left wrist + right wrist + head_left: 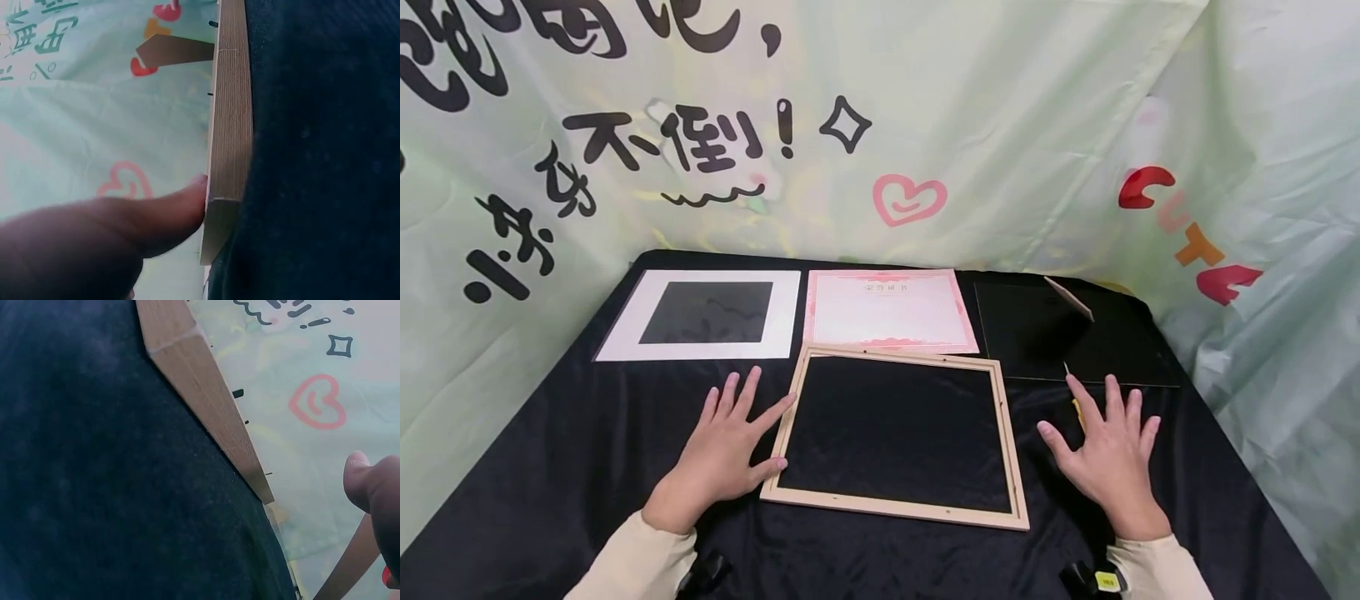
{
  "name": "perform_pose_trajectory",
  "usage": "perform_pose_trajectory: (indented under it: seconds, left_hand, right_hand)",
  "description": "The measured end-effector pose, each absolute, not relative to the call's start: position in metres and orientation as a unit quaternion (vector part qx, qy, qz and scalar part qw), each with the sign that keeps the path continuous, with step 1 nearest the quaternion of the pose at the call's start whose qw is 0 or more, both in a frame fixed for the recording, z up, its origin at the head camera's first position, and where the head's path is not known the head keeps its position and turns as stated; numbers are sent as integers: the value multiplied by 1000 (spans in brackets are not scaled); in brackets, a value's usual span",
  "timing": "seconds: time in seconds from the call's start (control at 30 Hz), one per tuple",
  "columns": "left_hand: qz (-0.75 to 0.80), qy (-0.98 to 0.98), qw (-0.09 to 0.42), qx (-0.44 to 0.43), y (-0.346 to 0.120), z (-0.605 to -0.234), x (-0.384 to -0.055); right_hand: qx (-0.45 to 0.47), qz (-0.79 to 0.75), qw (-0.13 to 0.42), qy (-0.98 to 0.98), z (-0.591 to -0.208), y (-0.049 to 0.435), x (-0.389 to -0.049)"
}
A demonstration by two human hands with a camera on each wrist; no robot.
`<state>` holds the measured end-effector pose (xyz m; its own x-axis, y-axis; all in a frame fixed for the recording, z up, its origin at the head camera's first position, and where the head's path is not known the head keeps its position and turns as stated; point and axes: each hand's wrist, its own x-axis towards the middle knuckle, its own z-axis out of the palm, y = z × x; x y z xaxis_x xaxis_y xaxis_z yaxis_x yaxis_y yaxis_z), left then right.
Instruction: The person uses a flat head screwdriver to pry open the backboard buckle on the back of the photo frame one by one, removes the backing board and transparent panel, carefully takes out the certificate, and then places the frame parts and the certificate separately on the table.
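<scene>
A light wooden picture frame (895, 509) lies flat on the black cloth, its middle showing the dark cloth. At its left bar, my left hand (722, 454) has spread fingers, with the forefinger and thumb touching the wood. In the left wrist view, the thumb (156, 222) meets the edge of the frame (231, 125). My right hand (1116, 467) is spread to the right of the frame, apart from it and holding nothing. Partly hidden behind that hand is a slim tool with a yellow part (1078, 414) and a thin pointed tip.
Along the back lie a white mat (715, 352) with a rectangular opening, a pink-bordered certificate (891, 312) and a black backing board (1127, 342) with a raised brown stand flap (1069, 298). The frame's far bar overlaps the certificate's near edge. A printed curtain (1000, 150) hangs behind.
</scene>
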<state>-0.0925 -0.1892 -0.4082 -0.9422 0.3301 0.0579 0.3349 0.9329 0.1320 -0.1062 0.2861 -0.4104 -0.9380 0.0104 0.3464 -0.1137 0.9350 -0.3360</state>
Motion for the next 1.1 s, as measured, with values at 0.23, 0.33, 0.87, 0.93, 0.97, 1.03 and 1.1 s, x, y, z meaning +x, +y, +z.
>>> perform_pose_trajectory:
  seconds: [0.23, 0.33, 0.87, 0.93, 0.97, 1.03, 1.1]
  left_hand:
    - [-90, -978, -35, -184, -192, -404, -87]
    - [-113, -974, -72, -184, -196, -402, -86]
    - [-108, -960, 238, -98, -205, -400, -87]
    - [-110, -968, 213, -77, -204, -403, -87]
    - [-111, -971, 201, -70, -204, -404, -88]
    - [-115, -975, 179, -58, -204, -405, -89]
    - [-120, -978, 165, -53, -204, -406, -91]
  right_hand:
    - [26, 182, 168, -968, -412, 285, -106]
    - [31, 182, 169, -968, -414, 285, -105]
    - [33, 152, 170, -973, -413, 283, -101]
    - [41, 156, 175, -971, -413, 282, -102]
    - [49, 160, 179, -970, -413, 281, -103]
    - [72, 174, 192, -963, -411, 276, -106]
    - [103, 184, 199, -957, -407, 269, -113]
